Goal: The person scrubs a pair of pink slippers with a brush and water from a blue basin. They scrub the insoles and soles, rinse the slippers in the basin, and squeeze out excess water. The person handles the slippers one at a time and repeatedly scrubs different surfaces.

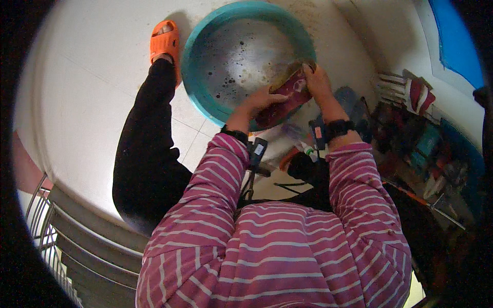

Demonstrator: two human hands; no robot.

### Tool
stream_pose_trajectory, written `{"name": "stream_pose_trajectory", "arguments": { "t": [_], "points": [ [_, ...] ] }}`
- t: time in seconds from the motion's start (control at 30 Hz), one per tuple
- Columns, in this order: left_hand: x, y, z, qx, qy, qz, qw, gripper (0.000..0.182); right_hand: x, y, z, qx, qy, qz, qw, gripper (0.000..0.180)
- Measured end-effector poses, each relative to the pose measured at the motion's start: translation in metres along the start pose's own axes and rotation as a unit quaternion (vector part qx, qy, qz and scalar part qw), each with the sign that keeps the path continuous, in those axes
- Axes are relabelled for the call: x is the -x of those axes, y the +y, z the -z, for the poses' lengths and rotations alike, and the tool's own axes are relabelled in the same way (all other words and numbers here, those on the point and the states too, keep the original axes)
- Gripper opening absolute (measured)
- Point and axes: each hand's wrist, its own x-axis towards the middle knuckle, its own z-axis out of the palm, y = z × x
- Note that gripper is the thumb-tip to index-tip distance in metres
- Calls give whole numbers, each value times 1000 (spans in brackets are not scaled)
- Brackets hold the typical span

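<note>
A large round teal basin (196, 96) stands on the floor before me, with dark specks and brown smears over its pale inside. Over its lower right rim, both my hands have hold of a dark red, wet-looking item (287, 96) with a yellowish edge; it may be a shoe or a cloth, I cannot tell which. My left hand (260, 102) grips its near left side, the fingers lying across it. At its upper right end, my right hand (317, 81) is closed around it. Each of my wrists wears a black strap with a small device.
My foot in an orange slipper (165, 42) rests left of the basin. A bottle with a green cap (309, 151) lies below the basin. Shoes and other clutter (423, 146) are piled at the right by the wall. Stairs with a metal railing (96, 231) descend at the lower left.
</note>
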Motion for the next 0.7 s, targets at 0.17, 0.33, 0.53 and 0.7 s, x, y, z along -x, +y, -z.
{"name": "stream_pose_trajectory", "arguments": {
  "t": [0.17,0.33,0.53,0.7],
  "points": [
    [-5,-11,25,-63,31,14,997,46,-6,-30,18,-94,-6,-88,992,53],
    [-10,-13,25,2,159,-50,986,36,-14,-50,21,-143,-28,-90,985,42],
    [-25,-10,23,-54,288,-89,952,30,3,-57,-20,-20,-115,94,989,38],
    [-35,-16,21,101,249,-140,953,25,26,-61,-47,-357,-166,-119,912,34]
  ]
}}
